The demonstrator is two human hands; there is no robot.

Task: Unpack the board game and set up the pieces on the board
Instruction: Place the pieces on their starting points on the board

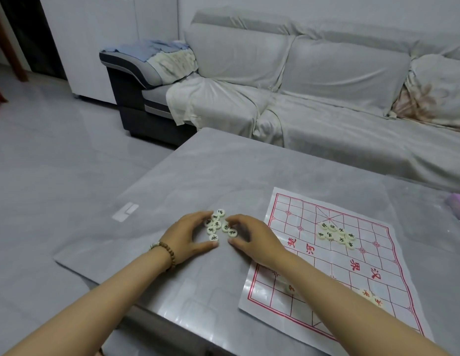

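Observation:
A white paper board (334, 263) with a red grid lies on the grey table's right half. Left of it, several cream round pieces with black characters (218, 226) lie bunched on the bare table. My left hand (187, 238) curves around the bunch from the left and my right hand (252, 236) from the right, fingers apart and touching the outer pieces. A second bunch of black-marked pieces (338, 235) rests on the board's far half. Red-marked pieces (371, 298) lie on the board's near half, partly hidden by my right forearm.
The grey table (223, 170) ends at its left edge close to the loose pieces. A small white sticker (126, 211) sits near that edge. A purple object (457, 201) lies at the far right. A covered sofa (326, 93) stands beyond the table.

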